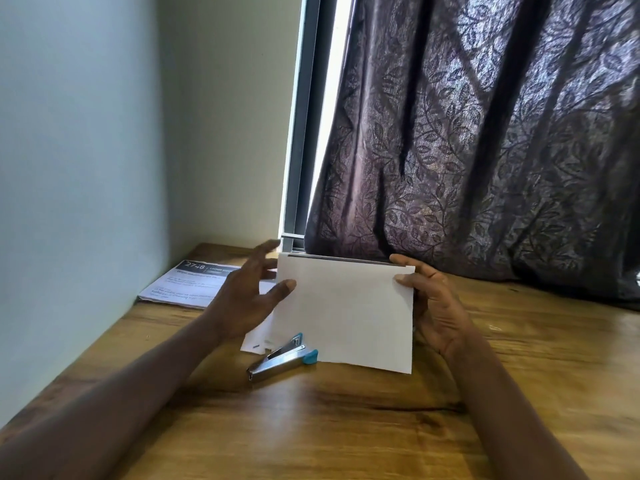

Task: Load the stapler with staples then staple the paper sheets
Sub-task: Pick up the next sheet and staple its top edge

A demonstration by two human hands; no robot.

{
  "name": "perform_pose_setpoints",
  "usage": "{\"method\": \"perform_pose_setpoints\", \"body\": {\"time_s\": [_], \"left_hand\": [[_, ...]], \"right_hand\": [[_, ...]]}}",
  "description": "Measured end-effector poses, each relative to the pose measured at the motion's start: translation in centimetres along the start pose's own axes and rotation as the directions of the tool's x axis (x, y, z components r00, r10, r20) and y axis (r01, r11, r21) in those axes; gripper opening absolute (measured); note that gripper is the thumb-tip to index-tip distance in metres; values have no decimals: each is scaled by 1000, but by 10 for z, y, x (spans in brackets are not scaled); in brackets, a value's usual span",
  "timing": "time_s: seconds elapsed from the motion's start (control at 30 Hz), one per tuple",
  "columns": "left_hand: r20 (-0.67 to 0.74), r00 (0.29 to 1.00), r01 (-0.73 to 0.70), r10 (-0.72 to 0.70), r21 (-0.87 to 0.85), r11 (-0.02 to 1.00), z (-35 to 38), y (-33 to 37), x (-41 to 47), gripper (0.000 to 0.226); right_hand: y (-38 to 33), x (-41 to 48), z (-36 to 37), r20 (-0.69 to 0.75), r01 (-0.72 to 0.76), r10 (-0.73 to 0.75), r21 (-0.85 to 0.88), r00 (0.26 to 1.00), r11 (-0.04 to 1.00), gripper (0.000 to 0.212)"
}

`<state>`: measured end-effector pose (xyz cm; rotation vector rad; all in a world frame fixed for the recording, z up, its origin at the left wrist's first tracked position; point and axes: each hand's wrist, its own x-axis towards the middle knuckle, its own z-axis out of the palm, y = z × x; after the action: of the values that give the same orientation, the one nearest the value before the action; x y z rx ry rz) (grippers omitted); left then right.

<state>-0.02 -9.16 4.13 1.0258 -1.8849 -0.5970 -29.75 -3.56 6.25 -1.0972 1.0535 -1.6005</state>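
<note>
Both hands are on the paper sheets (346, 313), stood up on their lower edge on the tabletop (346, 427) toward its far edge, just in front of the curtain (485, 133). The right hand (440, 317) holds the right side of the stack, thumb on the near face, fingers wrapped behind. The left hand (249, 299) is spread open at the left side, thumb tip touching the near face, fingers splayed by the top left corner; can't tell if they actually pinch anything. Looks like the squaring-up step: sheets being aligned before stapling. The stapler (280, 360) (metal body, blue end) lies flat on the tabletop just in front of the stack's lower left corner, touching or nearly touching a small white sheet (256, 344) under the left wrist; neither hand is on it. Its top seems slightly lifted, so whether it's loaded can't be read here, and no loose staples are visible. A printed sheet (187, 282) lies by the far left corner next to the wall (69, 168), not involved. Next move probably calls for keeping the stack even with one hand, freeing the other to pick up the stapler, then sliding a corner of the sheets into its mouth and pressing down.
</note>
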Motion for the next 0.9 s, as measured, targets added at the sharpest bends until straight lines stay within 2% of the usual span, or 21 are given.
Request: {"method": "perform_pose_setpoints", "body": {"time_s": [0.07,0.1,0.2,0.23,0.3,0.37,0.43,0.47,0.5,0.53,0.6,0.7,0.8,0.9], "left_hand": [[-28,999,17,-21,-141,990,-3,8,8,69],[-54,998,-20,15,-97,995,-5,12,13,63],[-161,966,-168,202,203,965,-14,19,26,33],[-214,949,-181,232,230,956,-18,21,29,27],[-302,926,-192,227,141,971,-20,21,32,17],[-343,916,-223,209,-3,975,-19,19,29,15],[-377,905,-229,197,-40,973,-15,13,20,16],[-390,900,-230,197,-39,972,-13,9,15,17],[-393,899,-232,192,-56,971,-12,5,11,18],[-381,907,-234,178,-107,966,-11,1,7,17],[-330,928,-248,172,-204,947,-11,-1,-1,10],[-312,927,-283,207,-223,933,-11,3,-6,13],[-310,926,-285,215,-202,937,-11,7,-3,24],[-281,932,-273,227,-135,952,-11,7,-1,24]], "right_hand": [[-2,-3,4,31,25,-25,27,999,999,29],[-3,-4,5,46,39,-41,36,998,999,28],[-4,-6,6,32,103,-103,7,994,995,26],[-4,-5,5,27,147,-147,-6,989,989,26],[-2,-6,5,15,256,-256,-66,967,964,23],[2,-6,6,-43,332,-354,-252,934,909,18],[8,-5,6,-87,328,-435,-530,896,782,17],[11,-6,7,-78,302,-438,-619,895,725,22],[13,-6,9,-62,267,-399,-650,915,712,29],[14,-7,11,-49,221,-321,-629,946,745,37],[15,-9,19,-33,70,-98,-474,995,878,53],[15,-9,28,2,-142,145,-175,989,974,59],[18,-6,25,-33,-194,193,-11,981,981,62],[22,-5,20,-79,-145,148,46,986,988,52]]}}
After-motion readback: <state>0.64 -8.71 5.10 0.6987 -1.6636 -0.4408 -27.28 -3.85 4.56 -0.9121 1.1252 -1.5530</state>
